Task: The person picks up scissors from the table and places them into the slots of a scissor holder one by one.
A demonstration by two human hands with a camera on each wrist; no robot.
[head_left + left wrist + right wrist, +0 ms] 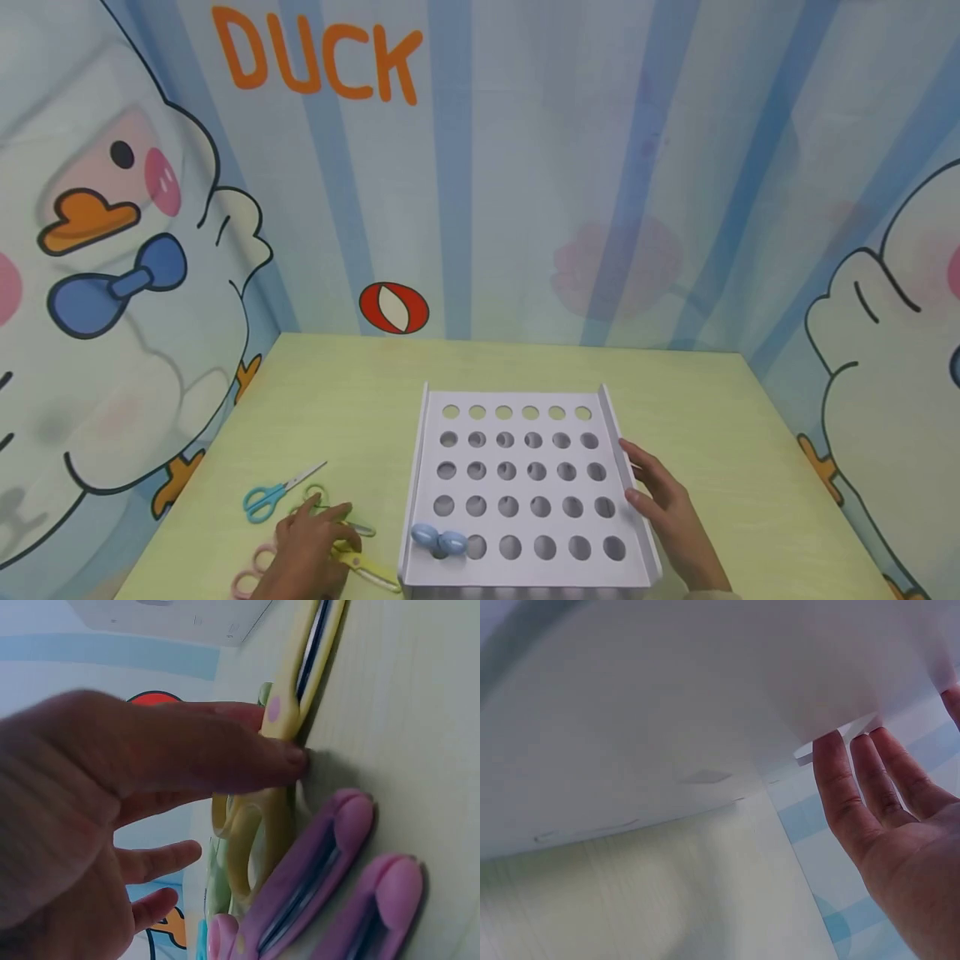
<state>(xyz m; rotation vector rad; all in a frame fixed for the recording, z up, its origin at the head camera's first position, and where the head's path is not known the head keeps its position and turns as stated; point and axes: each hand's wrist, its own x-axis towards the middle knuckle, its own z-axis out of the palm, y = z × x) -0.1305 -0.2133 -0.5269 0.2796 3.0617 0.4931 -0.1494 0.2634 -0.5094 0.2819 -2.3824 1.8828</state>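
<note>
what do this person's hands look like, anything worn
No gloves or rings show on the left hand or right hand. A sliver of pale beige, probably a sleeve cuff, shows at the right wrist; no left sleeve is in view.

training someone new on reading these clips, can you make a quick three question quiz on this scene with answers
1. Which scissors is the left hand pinching?
2. True or false: the right hand is touching the white rack.
3. Where on the rack is the light blue object? A) back-right corner B) centre C) front-left corner

Key: 1. The yellow scissors; 2. True; 3. C
</note>
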